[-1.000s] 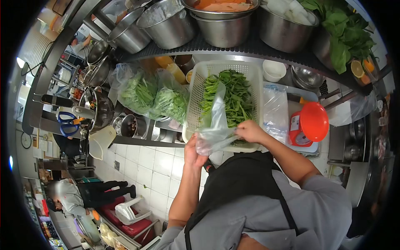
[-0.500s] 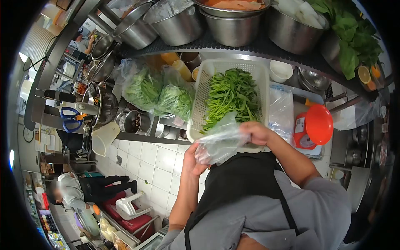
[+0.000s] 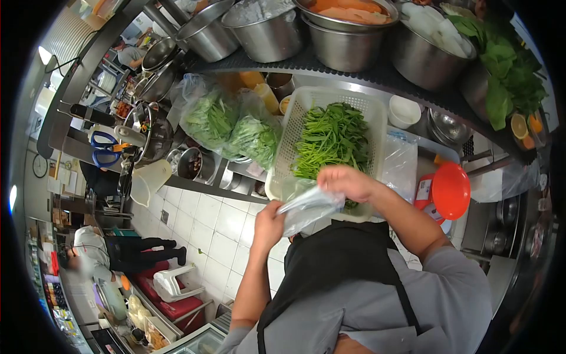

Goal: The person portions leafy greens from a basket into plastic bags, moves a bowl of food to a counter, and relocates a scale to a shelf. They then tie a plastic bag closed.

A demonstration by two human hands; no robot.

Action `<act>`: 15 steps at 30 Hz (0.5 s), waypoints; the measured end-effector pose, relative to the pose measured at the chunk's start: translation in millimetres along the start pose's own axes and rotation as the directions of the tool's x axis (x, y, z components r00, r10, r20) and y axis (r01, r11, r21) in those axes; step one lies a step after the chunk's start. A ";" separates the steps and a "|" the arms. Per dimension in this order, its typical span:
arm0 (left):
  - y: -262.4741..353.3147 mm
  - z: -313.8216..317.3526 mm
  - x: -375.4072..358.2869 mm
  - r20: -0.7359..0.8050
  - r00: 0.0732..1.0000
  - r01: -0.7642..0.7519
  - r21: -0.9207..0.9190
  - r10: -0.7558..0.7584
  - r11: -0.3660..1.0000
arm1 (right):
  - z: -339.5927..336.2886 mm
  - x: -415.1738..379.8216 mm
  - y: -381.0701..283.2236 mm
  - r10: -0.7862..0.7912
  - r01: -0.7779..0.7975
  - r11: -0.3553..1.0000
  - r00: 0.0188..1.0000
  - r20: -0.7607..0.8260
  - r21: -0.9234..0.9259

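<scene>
beyond an apron [image 3: 333, 259], the left hand [image 3: 269, 226] is gripping one side of a clear plastic bag [image 3: 308, 213]; the right hand [image 3: 348, 184] is touching the other, blur hiding whether it is pinching. the bag is looking light, limp and slippery, probably best held by its edge. behind, leafy greens [image 3: 331, 141] are lying in a basket [image 3: 290, 141].

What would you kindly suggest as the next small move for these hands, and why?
Perhaps spread the bag open: the left hand holds it with the right hand at its edge, it seems empty, and loose greens lie in the basket just beyond.
</scene>
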State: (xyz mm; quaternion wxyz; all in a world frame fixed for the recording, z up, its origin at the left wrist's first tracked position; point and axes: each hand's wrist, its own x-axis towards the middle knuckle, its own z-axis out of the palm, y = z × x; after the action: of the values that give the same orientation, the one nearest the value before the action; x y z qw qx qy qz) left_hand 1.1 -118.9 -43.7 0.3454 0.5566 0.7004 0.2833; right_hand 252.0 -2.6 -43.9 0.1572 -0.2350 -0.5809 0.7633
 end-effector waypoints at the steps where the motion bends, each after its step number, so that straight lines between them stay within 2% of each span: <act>1: 0.4 -11.3 -7.3 -0.034 0.999 0.014 -0.097 -0.017 0.995 | -5.1 1.0 -10.5 0.051 -0.016 0.974 0.988 0.147 -0.227; 2: -8.5 -21.0 -13.5 -0.028 0.997 0.068 -0.133 -0.073 0.989 | -14.8 8.0 -6.6 0.165 -0.074 0.938 0.955 0.248 -0.338; 3: -19.5 -30.5 -23.2 -0.021 0.991 0.130 -0.173 -0.135 0.976 | -21.9 17.9 -10.2 0.100 -0.015 0.850 0.986 0.132 -0.527; 5: -44.6 -46.4 -42.8 -0.157 0.963 0.195 -0.160 -0.220 0.968 | -45.4 47.3 -24.7 -0.110 0.032 0.553 0.993 -0.035 -0.833; 7: -70.1 -61.5 -66.3 -0.346 0.881 0.204 -0.338 -0.323 0.919 | -128.7 124.4 -2.3 -0.389 -0.027 0.362 0.904 -0.178 -0.932; 9: -75.3 -70.9 -82.4 -0.410 0.831 0.212 -0.391 -0.376 0.896 | -165.4 150.8 1.7 -0.123 -0.238 0.239 0.954 -0.272 -0.942; 12: -80.1 -74.5 -106.9 -0.446 0.788 0.230 -0.427 -0.425 0.874 | -198.4 172.5 16.9 0.295 -0.346 0.339 0.922 -0.250 -0.875; 15: -94.7 -68.7 -130.7 -0.451 0.751 0.250 -0.483 -0.482 0.840 | -194.9 176.7 25.3 0.179 -0.410 0.182 0.907 -0.380 -0.894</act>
State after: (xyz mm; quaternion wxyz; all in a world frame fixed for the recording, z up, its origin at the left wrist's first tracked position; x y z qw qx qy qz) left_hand -90.6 -268.0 -54.3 0.2805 0.2170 0.7952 0.4918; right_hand 209.9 239.5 -141.1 -0.1158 -0.4597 -0.8482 0.2361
